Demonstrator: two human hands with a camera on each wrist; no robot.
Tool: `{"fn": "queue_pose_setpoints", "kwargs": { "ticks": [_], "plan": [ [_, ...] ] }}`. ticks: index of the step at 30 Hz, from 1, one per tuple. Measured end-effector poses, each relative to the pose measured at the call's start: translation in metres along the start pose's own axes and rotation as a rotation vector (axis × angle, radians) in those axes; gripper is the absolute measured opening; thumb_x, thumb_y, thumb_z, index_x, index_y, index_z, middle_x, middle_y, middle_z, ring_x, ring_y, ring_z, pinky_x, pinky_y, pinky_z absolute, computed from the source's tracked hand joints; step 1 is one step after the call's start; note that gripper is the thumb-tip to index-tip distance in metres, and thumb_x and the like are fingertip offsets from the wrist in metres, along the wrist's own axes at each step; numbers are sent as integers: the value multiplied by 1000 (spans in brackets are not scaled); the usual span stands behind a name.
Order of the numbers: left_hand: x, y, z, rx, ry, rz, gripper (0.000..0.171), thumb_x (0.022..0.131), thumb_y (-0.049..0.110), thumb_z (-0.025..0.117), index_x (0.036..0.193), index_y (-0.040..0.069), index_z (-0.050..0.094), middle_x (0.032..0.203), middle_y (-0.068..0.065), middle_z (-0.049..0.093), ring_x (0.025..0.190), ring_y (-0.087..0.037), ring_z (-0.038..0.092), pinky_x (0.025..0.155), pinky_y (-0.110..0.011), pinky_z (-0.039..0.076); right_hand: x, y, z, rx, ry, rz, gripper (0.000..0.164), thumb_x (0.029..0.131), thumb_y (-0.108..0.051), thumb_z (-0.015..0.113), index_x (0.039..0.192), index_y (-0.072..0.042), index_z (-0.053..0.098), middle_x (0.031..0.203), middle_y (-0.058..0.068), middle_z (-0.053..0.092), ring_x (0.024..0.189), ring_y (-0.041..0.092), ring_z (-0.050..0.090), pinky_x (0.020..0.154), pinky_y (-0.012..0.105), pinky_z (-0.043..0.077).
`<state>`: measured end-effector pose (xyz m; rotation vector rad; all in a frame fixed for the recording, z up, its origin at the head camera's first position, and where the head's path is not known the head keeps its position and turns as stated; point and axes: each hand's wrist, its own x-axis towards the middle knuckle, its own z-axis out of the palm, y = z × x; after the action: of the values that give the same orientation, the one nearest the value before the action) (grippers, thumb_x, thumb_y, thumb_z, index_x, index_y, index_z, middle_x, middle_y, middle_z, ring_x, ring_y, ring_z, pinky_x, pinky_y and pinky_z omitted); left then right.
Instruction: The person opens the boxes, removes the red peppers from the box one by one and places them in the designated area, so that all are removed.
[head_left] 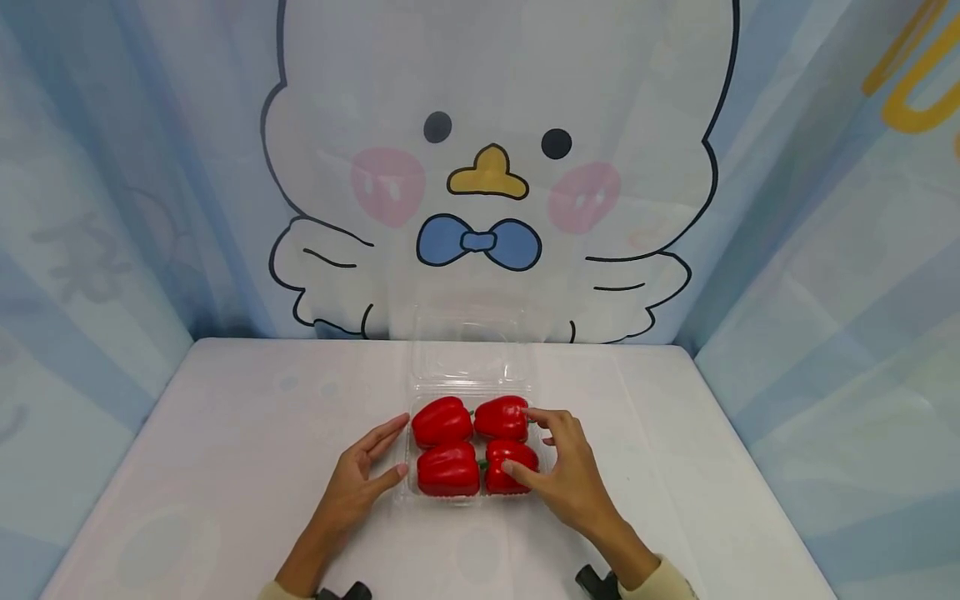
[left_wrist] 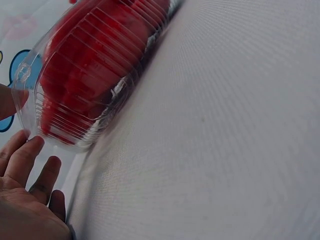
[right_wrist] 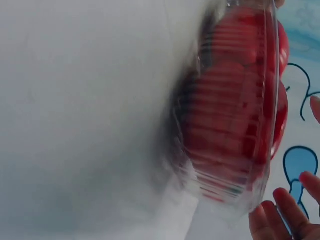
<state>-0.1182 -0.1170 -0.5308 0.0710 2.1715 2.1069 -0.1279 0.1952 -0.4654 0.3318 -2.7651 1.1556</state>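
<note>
Several red bell peppers sit in a clear plastic clamshell box [head_left: 465, 500], its lid [head_left: 471, 362] raised behind it. Two lie at the back, a left one [head_left: 442, 422] and a right one [head_left: 502, 417]. In front are another left pepper [head_left: 448, 468] and a right pepper [head_left: 510, 463]. My left hand [head_left: 358, 475] touches the box's left rim with extended fingertips and thumb. Over the right side is my right hand [head_left: 564, 471], its index fingertip at the back right pepper and its thumb over the front right one. Ridged box walls [left_wrist: 92, 75] show in both wrist views.
The box stands on a white-covered table [head_left: 262, 433]. Behind it hangs a curtain [head_left: 495, 83] with a cartoon bird, and more curtains close in both sides. Dark wrist mounts [head_left: 596, 582] show near the sleeves.
</note>
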Motion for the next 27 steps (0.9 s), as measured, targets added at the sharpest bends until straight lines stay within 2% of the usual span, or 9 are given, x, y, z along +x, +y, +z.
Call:
{"fn": "queue_pose_setpoints", "kwargs": {
  "ticks": [7, 12, 18, 21, 27],
  "plan": [
    [1, 0, 0, 17, 2, 2, 74, 95, 23, 81, 160, 19, 47, 166, 0, 48, 162, -24, 32, 129, -53, 26, -9, 13, 15, -84, -14, -18, 79, 74, -31, 99, 142, -27, 60, 131, -6, 60, 126, 21, 55, 98, 39, 62],
    [1, -1, 0, 20, 5, 9, 73, 95, 22, 81, 160, 19, 47, 166, 1, 49, 162, -22, 32, 129, -52, 25, -10, 13, 22, -159, -34, -9, 78, 72, -36, 100, 140, -30, 61, 129, -7, 58, 123, 11, 50, 97, 34, 62],
    [0, -3, 1, 8, 0, 9, 72, 95, 22, 81, 159, 19, 48, 166, 1, 49, 162, -23, 32, 130, -54, 24, -10, 6, 20, -130, -61, 25, 70, 74, -34, 100, 134, -31, 64, 124, -8, 58, 120, 10, 50, 96, 34, 58],
    [-1, -1, 2, 14, 1, 16, 71, 95, 22, 80, 159, 19, 49, 166, 0, 49, 162, -24, 32, 130, -55, 23, -9, 5, 22, -170, -67, 11, 69, 73, -35, 100, 133, -28, 66, 121, -6, 59, 117, 11, 51, 92, 32, 57],
    [-2, 5, 3, 27, 4, 33, 72, 95, 21, 80, 159, 16, 48, 166, -4, 49, 162, -29, 32, 129, -55, 25, -5, -6, 24, -237, -100, -54, 68, 76, -35, 98, 134, -15, 68, 120, 4, 58, 112, 19, 55, 88, 37, 57]
  ]
}}
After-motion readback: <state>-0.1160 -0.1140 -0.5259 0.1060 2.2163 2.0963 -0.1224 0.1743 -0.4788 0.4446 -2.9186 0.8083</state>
